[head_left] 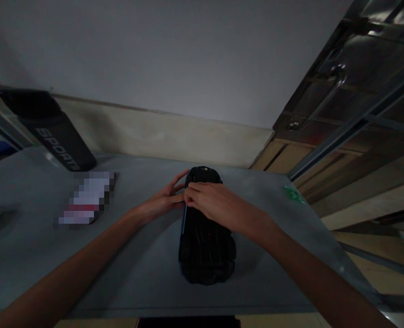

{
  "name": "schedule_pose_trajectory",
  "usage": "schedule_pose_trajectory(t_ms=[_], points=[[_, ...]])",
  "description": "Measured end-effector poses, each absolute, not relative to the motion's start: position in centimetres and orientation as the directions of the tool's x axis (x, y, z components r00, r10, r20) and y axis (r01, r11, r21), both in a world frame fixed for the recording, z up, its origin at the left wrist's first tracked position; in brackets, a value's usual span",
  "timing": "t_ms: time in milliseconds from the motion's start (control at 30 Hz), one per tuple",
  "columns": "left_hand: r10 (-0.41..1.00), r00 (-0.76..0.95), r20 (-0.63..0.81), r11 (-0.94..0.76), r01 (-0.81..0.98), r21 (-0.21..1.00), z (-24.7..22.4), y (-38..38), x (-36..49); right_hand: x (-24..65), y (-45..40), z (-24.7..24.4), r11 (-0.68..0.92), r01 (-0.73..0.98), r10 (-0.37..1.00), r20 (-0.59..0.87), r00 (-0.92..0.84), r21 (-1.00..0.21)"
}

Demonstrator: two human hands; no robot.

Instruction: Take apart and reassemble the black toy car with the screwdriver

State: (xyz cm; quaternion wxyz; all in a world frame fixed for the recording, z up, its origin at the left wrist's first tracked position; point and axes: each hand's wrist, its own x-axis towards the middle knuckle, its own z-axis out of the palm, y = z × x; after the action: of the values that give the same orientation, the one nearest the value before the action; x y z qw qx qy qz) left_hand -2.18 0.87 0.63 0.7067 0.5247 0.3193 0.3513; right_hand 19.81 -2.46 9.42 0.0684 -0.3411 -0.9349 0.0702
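Observation:
A toy car (207, 250) lies upside down on the grey table, its black underside and wheels facing up and a thin blue edge showing on the left. My left hand (164, 200) is at the car's left side, fingers stretched and spread, fingertips against its edge. Over the middle of the underside is my right hand (212, 200), its fingers curled and pressed together near the left edge. Whatever those fingers may pinch is hidden by the hand.
A dark bottle marked SPORT (56, 132) stands at the back left, beside a blurred-out flat object (87, 196). A small green packet (293, 194) lies near the right edge of the table (137, 273). A wall rises behind; a metal door with a handle (320, 102) is at right.

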Motion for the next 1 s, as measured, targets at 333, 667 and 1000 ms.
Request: schedule_pose_trajectory(t_ms=[333,667,1000], points=[[0.827,0.556,-0.082,0.197,-0.151,0.969,0.6,0.9,-2.2,20.0,-2.6,10.1,0.751,0.622,0.65,0.086,-0.755,-0.22],[0.819,0.56,-0.128,0.262,-0.166,0.951,1.1,0.8,-2.0,27.5,-0.4,7.2,0.418,0.684,0.9,0.373,-0.225,-0.597],[0.789,0.61,-0.074,0.185,-0.121,0.975,0.9,1.0,-2.5,32.7,-0.7,3.3,0.284,0.79,0.943,0.007,-0.333,-0.543]])
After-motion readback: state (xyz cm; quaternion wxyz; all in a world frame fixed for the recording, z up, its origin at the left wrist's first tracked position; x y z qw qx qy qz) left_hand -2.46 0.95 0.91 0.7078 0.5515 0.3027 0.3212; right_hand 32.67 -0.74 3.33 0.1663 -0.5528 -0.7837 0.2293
